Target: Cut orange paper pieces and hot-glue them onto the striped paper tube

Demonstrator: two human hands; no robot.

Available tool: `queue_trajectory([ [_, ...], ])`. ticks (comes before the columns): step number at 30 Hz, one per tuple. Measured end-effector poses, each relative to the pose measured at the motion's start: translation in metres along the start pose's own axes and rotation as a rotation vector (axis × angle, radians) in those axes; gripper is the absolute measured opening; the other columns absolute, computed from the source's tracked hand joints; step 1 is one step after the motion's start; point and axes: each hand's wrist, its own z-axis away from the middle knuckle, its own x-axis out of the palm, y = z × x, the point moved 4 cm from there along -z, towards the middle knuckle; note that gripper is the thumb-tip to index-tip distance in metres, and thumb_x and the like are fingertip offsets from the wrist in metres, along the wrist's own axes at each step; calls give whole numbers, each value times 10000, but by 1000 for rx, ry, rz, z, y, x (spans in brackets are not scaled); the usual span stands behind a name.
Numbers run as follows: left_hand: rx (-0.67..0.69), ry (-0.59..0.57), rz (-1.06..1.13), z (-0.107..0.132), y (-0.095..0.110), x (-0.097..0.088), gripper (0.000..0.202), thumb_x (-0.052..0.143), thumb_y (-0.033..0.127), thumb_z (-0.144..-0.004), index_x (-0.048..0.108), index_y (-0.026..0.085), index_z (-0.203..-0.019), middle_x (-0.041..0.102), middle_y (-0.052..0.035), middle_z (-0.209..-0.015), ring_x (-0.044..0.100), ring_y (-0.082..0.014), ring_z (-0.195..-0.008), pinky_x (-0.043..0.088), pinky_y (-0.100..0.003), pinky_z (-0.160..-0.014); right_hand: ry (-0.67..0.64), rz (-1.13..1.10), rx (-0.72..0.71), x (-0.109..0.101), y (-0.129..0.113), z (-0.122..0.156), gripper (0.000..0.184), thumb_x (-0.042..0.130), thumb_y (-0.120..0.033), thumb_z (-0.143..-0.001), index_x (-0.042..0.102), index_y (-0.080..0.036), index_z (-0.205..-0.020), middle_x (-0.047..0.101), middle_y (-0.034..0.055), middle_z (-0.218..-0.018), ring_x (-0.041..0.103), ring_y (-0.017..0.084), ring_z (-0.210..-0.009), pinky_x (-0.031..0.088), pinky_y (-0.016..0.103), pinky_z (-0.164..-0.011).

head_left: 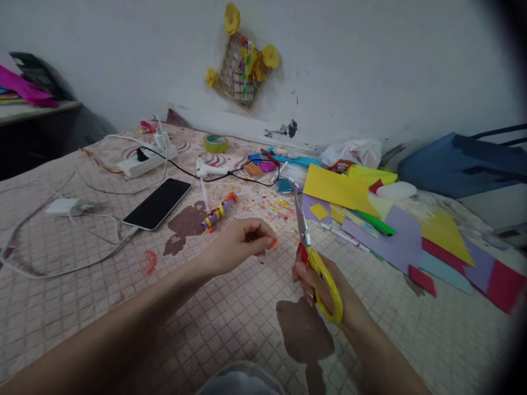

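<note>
Between thumb and forefinger, my left hand (242, 244) pinches a small orange piece of paper (274, 244). My right hand (315, 280) is closed round a pair of scissors (325, 282) with yellow handles, its blades pointing away from me and nearly together. A red part shows beside the pivot, under my fingers. The blades are apart from the orange piece. Beyond my left hand lies a purple paper roll (219, 212) with yellow bands and orange ends. Tiny coloured paper scraps (280, 206) are scattered past both hands.
Coloured paper sheets (395, 236) spread across the right side. At left are a phone (158, 204) on its cable, a charger (68, 207) and a power strip (146, 162). Green tape (216, 144) and a white glue gun (212, 169) lie farther back. A blue bag (457, 164) stands at right.
</note>
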Motion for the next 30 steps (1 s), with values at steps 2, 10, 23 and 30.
queue_trajectory([
  [2, 3, -44, -18, 1, -4, 7, 150, 613, 262, -768, 593, 117, -800, 559, 10, -656, 499, -77, -578, 404, -202, -547, 57, 0, -20, 0, -5, 0, 372, 618, -518, -726, 444, -190, -754, 483, -63, -570, 377, 49, -373, 360, 184, -339],
  [10, -7, -86, -126, 4, -17, 28, 188, 587, 189, -757, 546, 128, -929, 570, 19, -664, 539, -96, -600, 413, -212, -555, 78, -36, -23, 6, -3, 0, 250, 677, -331, -684, 470, -203, -738, 423, -93, -512, 366, 64, -378, 341, 188, -339],
  [23, -174, -48, 192, 3, -31, 39, 220, 666, 308, -725, 542, 128, -757, 563, 18, -641, 513, -83, -561, 400, -213, -541, 255, -106, -142, 1, 1, 0, 211, 636, -324, -753, 466, -200, -780, 491, -64, -638, 402, 58, -414, 376, 193, -372],
  [30, -189, 98, 314, 1, -25, 25, 194, 672, 277, -732, 556, 121, -726, 603, 8, -646, 538, -75, -569, 429, -210, -573, 123, -34, -174, 4, 1, 2, 251, 533, -442, -828, 454, -204, -808, 443, -53, -648, 380, 74, -455, 384, 201, -400],
])
